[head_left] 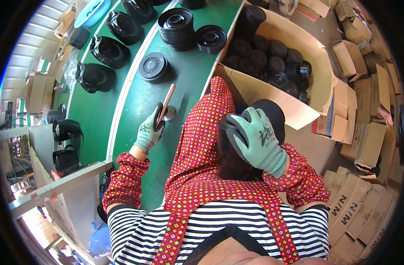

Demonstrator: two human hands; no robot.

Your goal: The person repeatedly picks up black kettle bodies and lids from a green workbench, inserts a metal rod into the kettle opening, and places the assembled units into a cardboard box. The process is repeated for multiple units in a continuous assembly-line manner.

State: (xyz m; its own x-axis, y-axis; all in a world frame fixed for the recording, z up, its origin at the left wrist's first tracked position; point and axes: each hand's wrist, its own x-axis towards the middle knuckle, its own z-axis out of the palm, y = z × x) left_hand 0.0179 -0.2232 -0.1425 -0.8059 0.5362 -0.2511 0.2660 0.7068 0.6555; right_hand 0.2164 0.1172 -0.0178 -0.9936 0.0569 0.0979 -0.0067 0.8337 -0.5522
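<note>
Green-gloved left hand [149, 131] is gripping 1 slim brown bar [167, 102], tilted above a flat green tabletop [140, 104]; green-gloved right hand [259, 141] is curling near a red patterned apron [202, 137], can't tell if it's holding anything.

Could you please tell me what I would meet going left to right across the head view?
Nearest pitcher of the black row, gloved left hand holding a thin brown object, low stack of black rings, gloved right hand, cartons at lower right.

The right hand [261, 139] hides part of a dark thing [273, 112]. The top edge cuts off a black jug [140, 10].
</note>
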